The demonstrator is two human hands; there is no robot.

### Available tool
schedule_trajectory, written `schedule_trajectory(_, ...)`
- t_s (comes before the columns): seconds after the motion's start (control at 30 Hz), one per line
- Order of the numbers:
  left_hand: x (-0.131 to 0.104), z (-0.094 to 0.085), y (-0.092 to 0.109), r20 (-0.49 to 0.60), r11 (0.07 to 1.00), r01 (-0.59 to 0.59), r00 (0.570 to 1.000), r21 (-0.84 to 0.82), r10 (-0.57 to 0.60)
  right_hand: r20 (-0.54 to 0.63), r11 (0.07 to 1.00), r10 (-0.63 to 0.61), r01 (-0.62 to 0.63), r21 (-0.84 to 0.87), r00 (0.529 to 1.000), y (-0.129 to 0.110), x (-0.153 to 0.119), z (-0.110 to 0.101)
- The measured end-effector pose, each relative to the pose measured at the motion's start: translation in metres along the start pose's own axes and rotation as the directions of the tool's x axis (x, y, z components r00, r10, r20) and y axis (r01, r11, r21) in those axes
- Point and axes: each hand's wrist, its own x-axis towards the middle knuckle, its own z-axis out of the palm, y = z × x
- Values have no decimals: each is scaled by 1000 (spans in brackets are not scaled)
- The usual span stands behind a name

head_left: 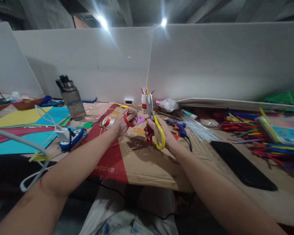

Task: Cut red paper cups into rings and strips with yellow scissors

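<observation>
My left hand (120, 125) is closed around a ring (130, 123), red outside and white inside, held above the table. In my right hand (161, 128) is a pair of scissors (162, 139) with yellow and red handle loops, its blades pointing up. Both hands are close together over the cardboard, apart from each other. Beside my left wrist, a second red-and-white ring (108, 122) lies on the table. A purple piece (140, 119) is partly visible behind the hands.
A water bottle (72, 101) and blue power strip (72, 139) stand left, near coloured sheets (14, 143). Behind is a pen cup (144, 101). To the right are a glue gun (181, 128), clear glue sticks (198, 125), a black phone (242, 164) and pipe cleaners (242, 125).
</observation>
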Motion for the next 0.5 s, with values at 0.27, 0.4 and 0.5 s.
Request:
schedule_trajectory(0.27, 3, -2, 0, -75, 997, 35, 996, -69, -40, -76, 942, -61, 32, -334, 995, -3, -3, -3)
schedule_trajectory(0.4, 1, -1, 3, -17, 998, 44, 999, -51, -45, -62, 894, -96, 59, -443, 994, -1, 0, -9)
schedule_trajectory(0.5, 0, 0, 5, -15, 996, 72, 997, -49, -73, -31, 868, -149, 116, -483, 988, -3, -1, -10)
